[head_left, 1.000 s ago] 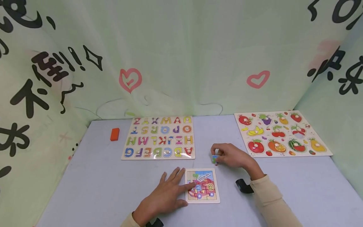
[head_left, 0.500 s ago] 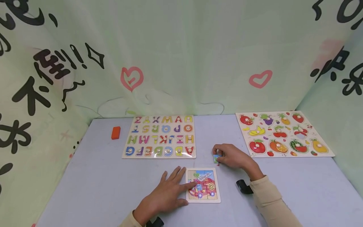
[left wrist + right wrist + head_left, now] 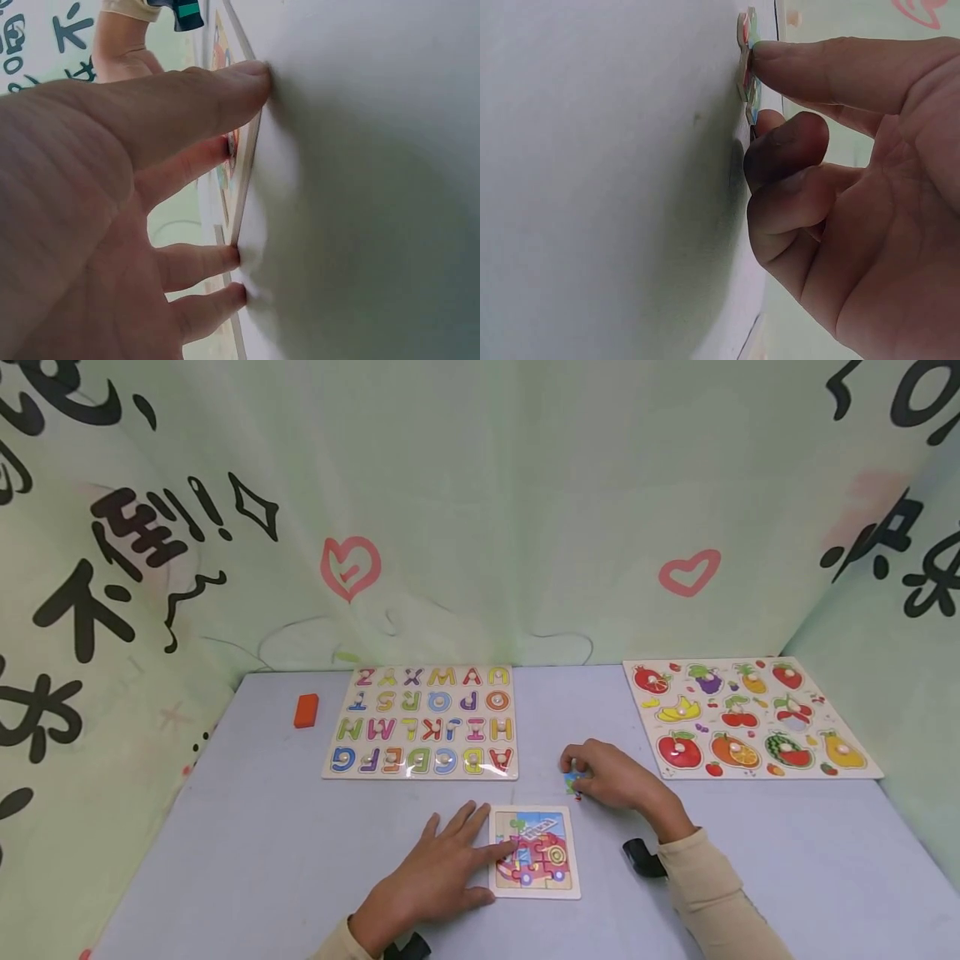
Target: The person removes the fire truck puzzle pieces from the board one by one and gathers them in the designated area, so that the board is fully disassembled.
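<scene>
A small framed jigsaw puzzle (image 3: 551,891) with a red fire engine picture lies on the table near its front. My left hand (image 3: 442,868) is spread beside it, the index finger resting on the picture and the thumb at the frame's lower left corner. In the left wrist view the thumb (image 3: 217,90) touches the frame's edge. Up and to the right of the frame, my right hand (image 3: 611,774) pinches a blue and green jigsaw piece (image 3: 572,781) at the tabletop. The right wrist view shows the thumb on the jigsaw piece (image 3: 744,67), with other fingers curled; part is hidden.
Behind the frame lies an alphabet puzzle board (image 3: 420,768), its letters upside down or mirrored. At the back right is a fruit puzzle board (image 3: 708,710). An orange-red block (image 3: 306,711) lies at the back left. Curtains with black writing surround the table (image 3: 262,843).
The jigsaw piece in my right hand tilts slightly against the tabletop. My left hand stays in place on the framed puzzle.
</scene>
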A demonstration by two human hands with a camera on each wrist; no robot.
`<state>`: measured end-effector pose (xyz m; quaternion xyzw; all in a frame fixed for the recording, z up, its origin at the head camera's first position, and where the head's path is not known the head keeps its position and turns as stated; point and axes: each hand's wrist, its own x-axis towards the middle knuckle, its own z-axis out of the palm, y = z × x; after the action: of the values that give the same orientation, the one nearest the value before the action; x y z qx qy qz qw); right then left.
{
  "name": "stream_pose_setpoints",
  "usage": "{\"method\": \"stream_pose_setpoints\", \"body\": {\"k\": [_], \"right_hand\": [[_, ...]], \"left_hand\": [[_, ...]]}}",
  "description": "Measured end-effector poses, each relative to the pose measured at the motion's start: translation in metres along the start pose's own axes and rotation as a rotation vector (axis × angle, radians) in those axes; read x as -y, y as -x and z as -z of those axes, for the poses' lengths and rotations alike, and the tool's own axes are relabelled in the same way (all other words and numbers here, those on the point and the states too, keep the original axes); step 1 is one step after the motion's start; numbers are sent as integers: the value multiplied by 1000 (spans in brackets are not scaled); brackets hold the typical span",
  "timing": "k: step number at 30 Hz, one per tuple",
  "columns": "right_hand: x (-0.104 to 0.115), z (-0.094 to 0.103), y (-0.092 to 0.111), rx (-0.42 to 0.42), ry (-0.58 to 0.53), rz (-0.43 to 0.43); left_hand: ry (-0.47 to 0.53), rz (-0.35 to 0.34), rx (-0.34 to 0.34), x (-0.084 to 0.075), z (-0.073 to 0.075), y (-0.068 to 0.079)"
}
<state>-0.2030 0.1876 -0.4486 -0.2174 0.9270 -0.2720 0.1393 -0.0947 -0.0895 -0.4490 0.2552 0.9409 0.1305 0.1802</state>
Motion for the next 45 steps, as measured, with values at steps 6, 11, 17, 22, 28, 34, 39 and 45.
{"method": "stream_pose_setpoints", "body": {"k": [6, 11, 17, 22, 28, 34, 39, 45], "right_hand": [[0, 0, -1, 2, 11, -1], [7, -3, -2, -8, 54, 11], [41, -17, 2, 78, 66, 121], [64, -34, 6, 205, 68, 198], [67, -42, 6, 204, 113, 206], [65, -42, 5, 204, 107, 226], [65, -41, 6, 188, 103, 243], [65, -42, 6, 176, 87, 243]], "left_hand": [[-26, 6, -8, 2, 4, 3], [-21, 18, -15, 4, 5, 4], [3, 11, -6, 4, 3, 4], [-7, 7, 18, 4, 3, 3], [-21, 9, 23, 4, 4, 2], [-25, 9, 25, 4, 4, 2], [-3, 14, 33, 3, 4, 1], [-4, 7, 36, 3, 3, 1]]}}
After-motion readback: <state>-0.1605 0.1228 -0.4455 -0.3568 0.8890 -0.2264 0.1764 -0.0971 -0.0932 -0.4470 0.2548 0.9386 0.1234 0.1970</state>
